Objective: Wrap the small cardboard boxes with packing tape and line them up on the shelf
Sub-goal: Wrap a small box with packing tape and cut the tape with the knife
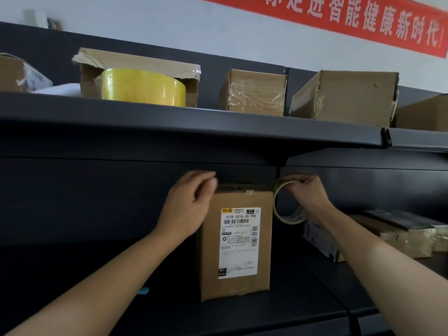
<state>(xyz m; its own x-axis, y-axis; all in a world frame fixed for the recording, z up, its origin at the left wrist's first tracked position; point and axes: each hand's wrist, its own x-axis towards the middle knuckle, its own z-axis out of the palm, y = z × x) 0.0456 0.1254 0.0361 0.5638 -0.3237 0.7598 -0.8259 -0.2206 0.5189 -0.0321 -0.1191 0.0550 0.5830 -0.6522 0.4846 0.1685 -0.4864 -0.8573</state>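
Tape roll pinched, box barely steadied

Fingers (297,182) of my right hand (309,194) pinch the top of the tape roll (289,219), just beside the box (237,243) standing upright on the lower shelf (291,311). My left hand (191,202) curls at its top corner (blurred, grip unclear). A hard pull on the tape could tip this tall box.

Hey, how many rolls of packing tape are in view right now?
2. A thick yellow roll stands on the upper shelf, before an opened box. A thin, nearly spent roll is held by the right hand beside the labelled box. More may be hidden behind boxes.
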